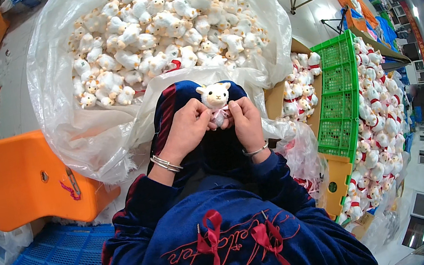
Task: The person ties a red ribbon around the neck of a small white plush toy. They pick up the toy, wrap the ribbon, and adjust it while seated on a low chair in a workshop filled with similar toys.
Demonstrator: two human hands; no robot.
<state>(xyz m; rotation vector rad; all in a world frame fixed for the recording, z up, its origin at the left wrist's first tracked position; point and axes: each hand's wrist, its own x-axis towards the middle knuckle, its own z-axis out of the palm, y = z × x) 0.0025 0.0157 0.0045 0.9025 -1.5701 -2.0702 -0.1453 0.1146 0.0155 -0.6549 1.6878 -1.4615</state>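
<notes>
Both hands pinch one plush lamb (215, 98) over the lap: left hand (187, 128) and right hand (246, 121) closed at its neck. Big clear bag (69, 129) of lambs sits ahead, green crate (340, 104) on the right.

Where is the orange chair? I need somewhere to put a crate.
The orange chair sits at the person's left, beside the big clear bag of plush toys.

An orange plastic chair seat (22, 180) sits left, a blue plastic crate (62, 264) below it, and an upright green plastic crate (338, 99) right.
</notes>
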